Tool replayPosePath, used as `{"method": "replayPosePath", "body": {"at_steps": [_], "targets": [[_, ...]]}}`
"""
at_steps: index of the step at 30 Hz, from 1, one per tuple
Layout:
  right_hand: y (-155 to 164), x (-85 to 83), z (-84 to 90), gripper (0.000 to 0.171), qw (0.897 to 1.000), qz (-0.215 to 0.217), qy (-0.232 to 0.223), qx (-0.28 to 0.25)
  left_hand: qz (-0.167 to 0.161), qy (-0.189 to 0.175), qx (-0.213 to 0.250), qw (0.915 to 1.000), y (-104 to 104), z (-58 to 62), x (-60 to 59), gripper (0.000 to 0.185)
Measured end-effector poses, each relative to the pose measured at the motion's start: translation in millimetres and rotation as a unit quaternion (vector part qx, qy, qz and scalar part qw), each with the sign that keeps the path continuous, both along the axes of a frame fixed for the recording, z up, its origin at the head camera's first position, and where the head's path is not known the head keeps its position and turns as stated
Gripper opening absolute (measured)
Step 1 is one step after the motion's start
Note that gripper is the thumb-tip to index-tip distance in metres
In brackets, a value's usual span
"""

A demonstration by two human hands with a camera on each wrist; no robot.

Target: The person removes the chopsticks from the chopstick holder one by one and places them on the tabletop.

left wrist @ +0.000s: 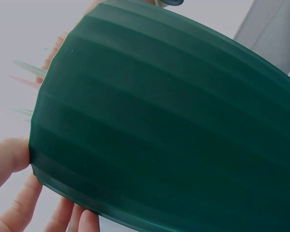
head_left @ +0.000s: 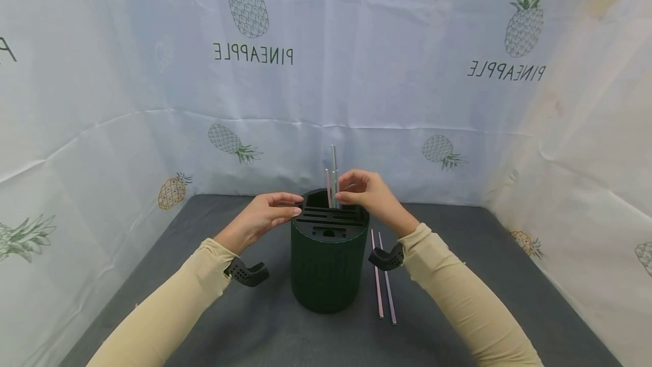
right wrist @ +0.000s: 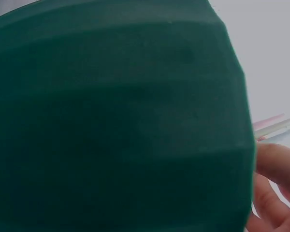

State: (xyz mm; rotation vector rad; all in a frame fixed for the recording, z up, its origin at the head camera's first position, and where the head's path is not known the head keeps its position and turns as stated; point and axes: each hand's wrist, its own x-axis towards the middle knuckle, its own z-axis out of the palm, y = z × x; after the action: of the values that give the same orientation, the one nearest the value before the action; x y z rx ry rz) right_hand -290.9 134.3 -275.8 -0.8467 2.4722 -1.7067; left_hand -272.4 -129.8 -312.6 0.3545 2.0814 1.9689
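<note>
Can see, at the centre of the head view, a dark green, fluted, round holder (head_left: 328,273) standing upright on a dark grey tabletop (head_left: 229,327), with a black slotted top (head_left: 352,234) over the front part and an open compartment behind. Find in that rear compartment, at mid-frame, a slim pale pink stick (head_left: 328,186) and slim pale silvery sticks (head_left: 333,157), all near upright, lower ends down inside the opening. Note just right of these the right hand (head_left: 374,197), pinching a silvery stick between thumb and fingertips; cannot tell exactly which of the cluster. Note at the rim's left side the left hand (head_left: 262,214), loosely extended, thumb and fingers resting against the edge without clasping it. See in the left wrist view a green wall filling most of the frame, with thumb and fingertips touching it at lower left; in the right wrist view, bent fingers at lower right, near blurred sticks.

Spot right of centre, low in the head view, a slim pink stick (head_left: 378,290) and a slim lavender stick (head_left: 389,290), lying side by side beside the holder. Can also see beige sleeves (head_left: 463,293), black curved wrist devices (head_left: 247,272) and, behind, a white pineapple-printed curtain (head_left: 382,89).
</note>
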Motion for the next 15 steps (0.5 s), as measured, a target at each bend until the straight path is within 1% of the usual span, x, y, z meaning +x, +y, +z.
{"method": "replayPosePath", "body": {"at_steps": [2, 4, 6, 8, 9, 11, 13, 15], "targets": [[1, 0.0, 4.5, 0.021, 1.0, -0.006, 0.001, -0.014, -0.001, 0.002, -0.001, 1.0, 0, -0.4, 0.0, 0.045], [3, 0.0, 12.2, 0.02, 0.999, -0.011, 0.008, -0.038, -0.003, 0.004, -0.001, 1.0, 0, -0.6, 0.1, 0.045], [7, 0.2, 23.6, 0.019, 0.997, -0.009, 0.02, -0.078, -0.005, 0.006, -0.001, 1.0, 0, -0.7, 0.2, 0.046], [11, 0.6, 38.2, 0.019, 0.991, -0.008, 0.038, -0.125, -0.007, 0.006, 0.001, 1.0, 0, -0.6, 0.1, 0.046], [14, 1.0, 46.5, 0.018, 0.987, -0.008, 0.045, -0.152, -0.008, 0.006, 0.001, 0.9999, -1, -0.5, 0.1, 0.046], [19, 2.3, 63.8, 0.021, 0.976, -0.006, 0.061, -0.211, -0.009, 0.006, 0.003, 0.9999, -1, -0.4, 0.1, 0.047], [27, 4.2, 80.6, 0.023, 0.961, -0.007, 0.081, -0.264, -0.009, 0.006, 0.001, 0.9999, -1, -0.3, 0.3, 0.047], [35, 5.9, 95.3, 0.025, 0.942, -0.008, 0.097, -0.321, -0.01, 0.006, 0.0, 0.9999, -2, -0.3, 0.7, 0.047]]}}
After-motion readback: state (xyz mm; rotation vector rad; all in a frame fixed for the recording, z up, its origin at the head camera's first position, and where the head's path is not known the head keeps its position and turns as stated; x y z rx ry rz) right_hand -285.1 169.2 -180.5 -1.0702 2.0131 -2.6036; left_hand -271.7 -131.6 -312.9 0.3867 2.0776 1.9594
